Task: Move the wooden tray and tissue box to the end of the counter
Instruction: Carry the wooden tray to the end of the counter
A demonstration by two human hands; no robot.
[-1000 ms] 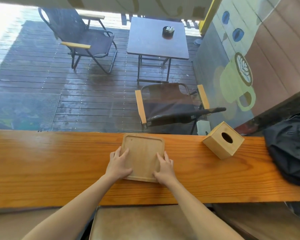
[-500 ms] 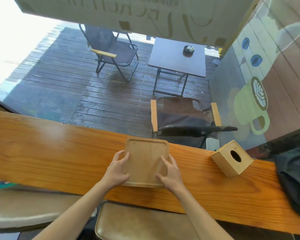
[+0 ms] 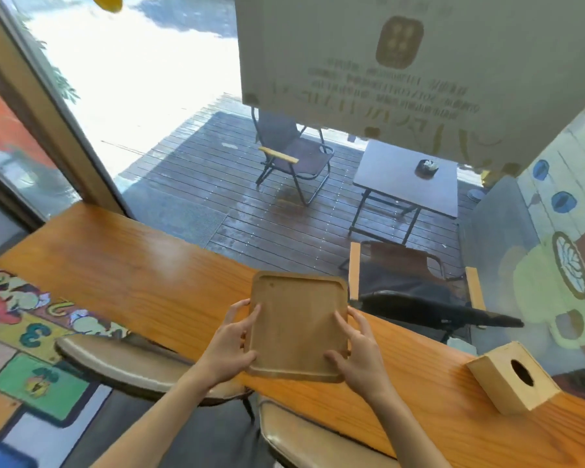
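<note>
A square wooden tray (image 3: 298, 324) with a raised rim is held over the middle of the long wooden counter (image 3: 142, 275). My left hand (image 3: 232, 342) grips its left edge and my right hand (image 3: 355, 349) grips its right edge. The tray looks lifted slightly off the counter and tilted toward me. A cube-shaped wooden tissue box (image 3: 512, 380) with a round hole on top stands on the counter to the right, apart from both hands.
The counter runs left to a window frame (image 3: 48, 106) at its far end. Two padded stools (image 3: 122, 363) stand under its near edge. Behind the glass lie a deck with folding chairs (image 3: 291, 157) and a small table (image 3: 409, 184).
The tray has come up off the counter in both hands. My view has swung left, showing the counter's left end; the tissue box has not moved.
</note>
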